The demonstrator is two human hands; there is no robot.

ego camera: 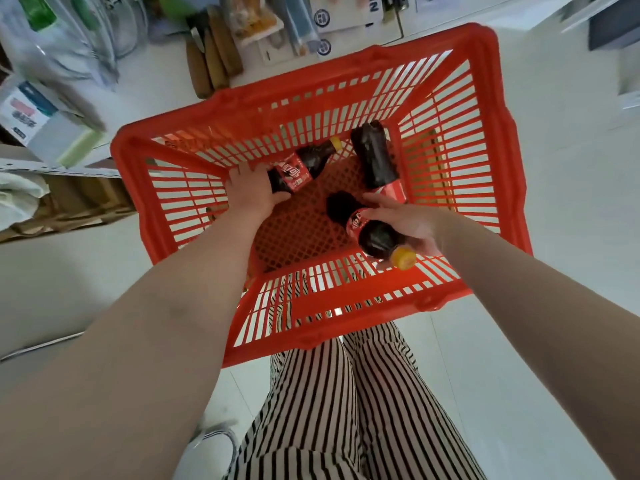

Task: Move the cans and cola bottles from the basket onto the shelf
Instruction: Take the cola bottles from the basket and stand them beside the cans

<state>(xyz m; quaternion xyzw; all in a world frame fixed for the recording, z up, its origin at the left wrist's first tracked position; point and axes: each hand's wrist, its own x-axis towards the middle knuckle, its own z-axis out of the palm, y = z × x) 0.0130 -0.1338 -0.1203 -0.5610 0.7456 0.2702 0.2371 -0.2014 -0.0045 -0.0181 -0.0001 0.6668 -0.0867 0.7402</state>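
Note:
A red plastic basket (346, 74) stands on the pale floor below me. Three cola bottles with red labels are inside it. My left hand (250, 192) grips the base end of one bottle (304, 164) that lies with its yellow cap pointing to the far side. My right hand (407, 223) holds a second bottle (372, 233) by its upper body, its yellow cap toward me and raised near the basket's near wall. The third bottle (375, 157) lies untouched at the far right of the basket floor. No cans show.
Shelf goods crowd the top left: bagged packages (62, 46), brown wooden handles (214, 53) and hanging packets (256, 22). A cardboard box (69, 202) sits on the left. My striped trousers (346, 410) and a white shoe (211, 452) are just behind the basket.

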